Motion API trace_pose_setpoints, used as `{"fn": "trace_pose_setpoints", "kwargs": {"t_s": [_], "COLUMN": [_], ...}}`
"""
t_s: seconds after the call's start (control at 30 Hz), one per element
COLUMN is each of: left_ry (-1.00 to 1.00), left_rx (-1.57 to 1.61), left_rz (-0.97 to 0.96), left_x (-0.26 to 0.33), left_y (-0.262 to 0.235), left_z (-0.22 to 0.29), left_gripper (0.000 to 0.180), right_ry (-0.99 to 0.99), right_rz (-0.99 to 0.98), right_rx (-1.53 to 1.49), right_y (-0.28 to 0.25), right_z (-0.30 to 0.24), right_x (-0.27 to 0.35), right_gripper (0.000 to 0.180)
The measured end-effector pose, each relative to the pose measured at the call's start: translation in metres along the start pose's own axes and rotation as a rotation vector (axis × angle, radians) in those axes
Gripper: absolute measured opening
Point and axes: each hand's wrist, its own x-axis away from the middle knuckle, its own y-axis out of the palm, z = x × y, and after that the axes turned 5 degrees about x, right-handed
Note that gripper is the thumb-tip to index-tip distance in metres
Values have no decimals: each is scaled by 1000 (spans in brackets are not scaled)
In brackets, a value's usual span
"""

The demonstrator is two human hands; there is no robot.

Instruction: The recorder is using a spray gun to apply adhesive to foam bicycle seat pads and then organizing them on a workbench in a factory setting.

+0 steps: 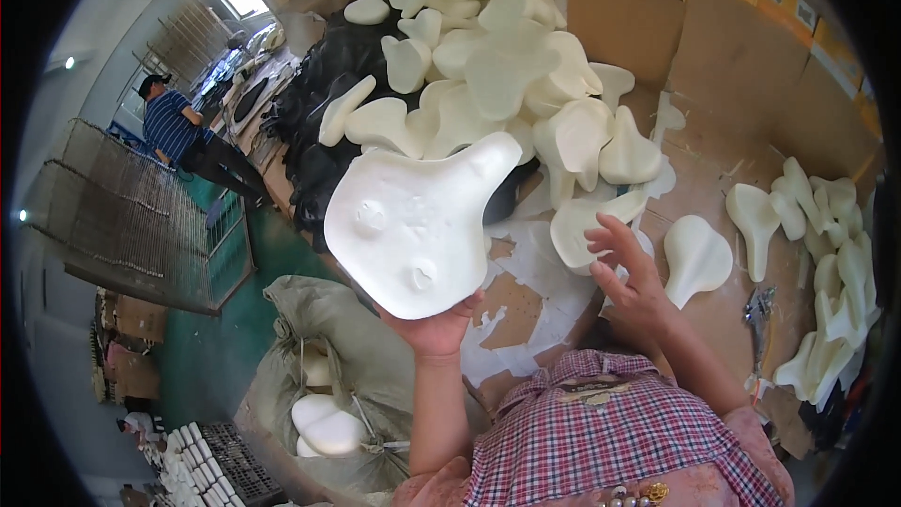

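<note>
A large white foam bicycle saddle (pixel 422 225) is raised in front of me, its underside with two round bumps facing up. My left hand (pixel 434 324) grips its wide lower end from beneath; most of the fingers are hidden behind the foam. My right hand (pixel 631 272) is empty, fingers apart and slightly curled. Just beyond those fingertips lies a cream foam saddle (pixel 574 235) on the work surface. A heap of similar cream saddles (pixel 507 66) rises behind, beside a dark pile of black pieces (pixel 328 131).
To the right, a single saddle (pixel 697 258) and a metal hand tool (pixel 758 310) lie on the cardboard (pixel 694 169), near another saddle stack (pixel 835 291). At lower left, an open sack (pixel 366 347) holds white saddles. A person (pixel 178 131) stands beyond a wire rack (pixel 131 216).
</note>
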Motion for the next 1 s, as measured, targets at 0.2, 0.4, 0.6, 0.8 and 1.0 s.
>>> {"fn": "trace_pose_setpoints", "kwargs": {"t_s": [0.2,0.4,0.6,0.8,1.0], "left_ry": [11,43,106,202,471], "left_rx": [37,-104,-235,-206,-1864], "left_rz": [-73,-82,-117,-79,23], "left_x": [3,7,16,15,12], "left_y": [0,3,-2,15,9], "left_z": [5,8,19,20,48], "left_gripper": [90,92,94,91,98], "right_ry": [114,179,195,159,125], "right_rz": [-171,-269,-367,-427,-421], "right_rx": [86,119,196,244,278], "right_y": [13,17,25,28,27], "right_z": [4,-4,-5,-1,1], "right_x": [12,14,13,12,12], "right_gripper": [55,51,50,50,51]}}
